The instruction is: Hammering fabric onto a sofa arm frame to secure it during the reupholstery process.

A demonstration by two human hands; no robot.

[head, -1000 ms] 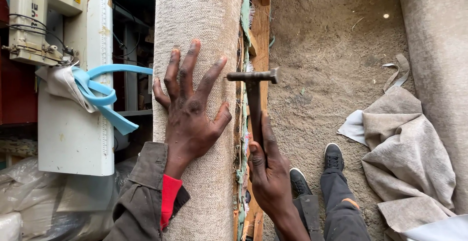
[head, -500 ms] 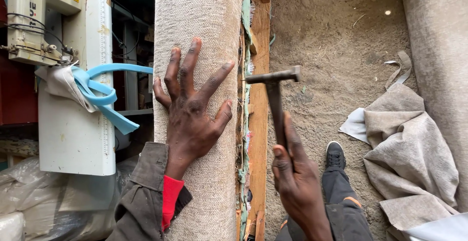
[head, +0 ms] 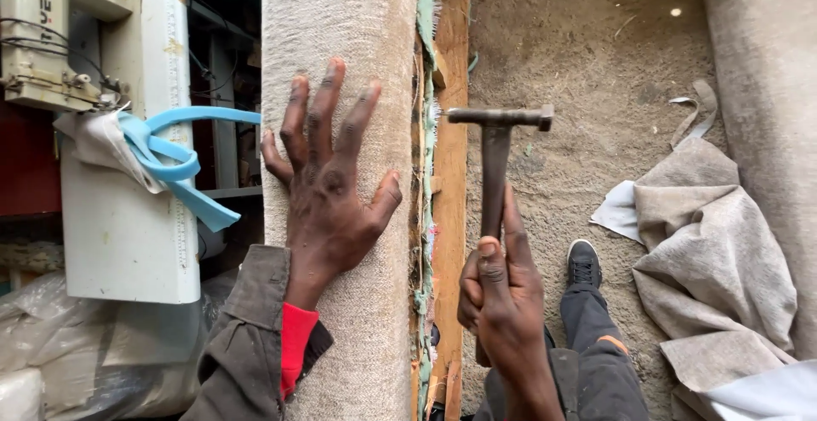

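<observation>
Currently the step in hand appears to be tacking beige upholstery fabric (head: 340, 38) onto a wooden frame edge (head: 449, 217). At far left, a white machine housing (head: 128, 242) carries a draped light-blue strap (head: 174, 157). The left hand (head: 328, 191) lies flat with fingers spread wide, pressing the fabric against the padded panel and holding nothing. Just beside its thumb runs the fabric's frayed edge over the frame. The right hand (head: 502, 293) is closed around the handle of a hammer (head: 498, 144), whose head sits level, one end near the frame edge. Judged from this, the next strike calls for steady fabric tension and accurate aim. Loose grey cloth (head: 715, 242) lies on the ground at right.
</observation>
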